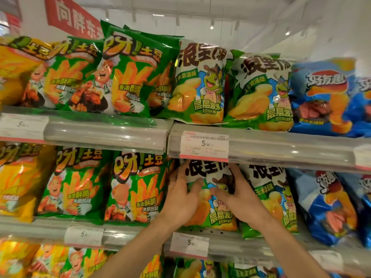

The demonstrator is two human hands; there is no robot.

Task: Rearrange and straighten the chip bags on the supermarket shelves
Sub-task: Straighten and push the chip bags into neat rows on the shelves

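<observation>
At centre frame, on the middle shelf [261, 240], I have both hands on one green-and-white chip bag [217, 207]. My left hand [183, 199] grips its left edge, thumb across the front, the other fingers hidden behind the bag. My right hand [239, 199] lies on the front with its fingers curled round the upper right edge. The price tag [204, 145] on the rail above cuts off the bag's top. Blurred blue bags [329, 205] run off the right edge; green fry bags [134, 187] stand just left.
</observation>
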